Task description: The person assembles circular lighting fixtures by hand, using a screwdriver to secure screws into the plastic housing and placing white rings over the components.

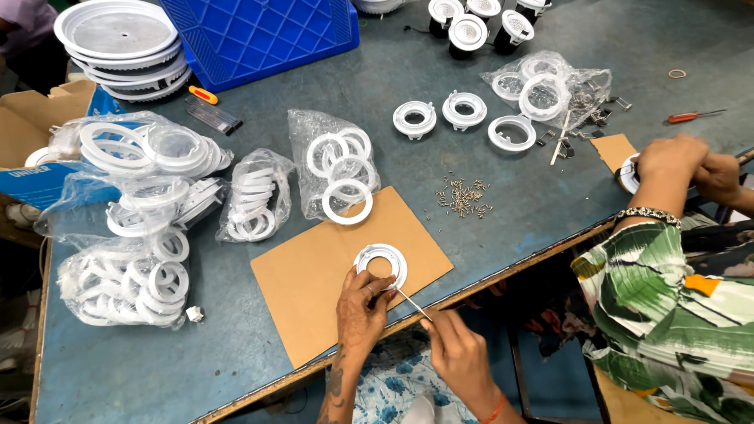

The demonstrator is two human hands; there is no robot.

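Note:
A white plastic ring fitting (382, 261) lies on a brown cardboard sheet (314, 275) near the table's front edge. My left hand (363, 305) pins the ring's near rim with its fingertips. My right hand (455, 345) grips a thin metal tool (411, 303) whose tip reaches the ring's lower right edge. An open clear bag of white rings (339, 165) rests just beyond the cardboard.
Several bags of white rings (133, 228) crowd the left. A blue crate (259, 35) and stacked white discs (118, 39) stand at the back. Small screws (465, 196) and ring housings (463, 110) lie mid-table. Another person's hands (683, 169) work at the right edge.

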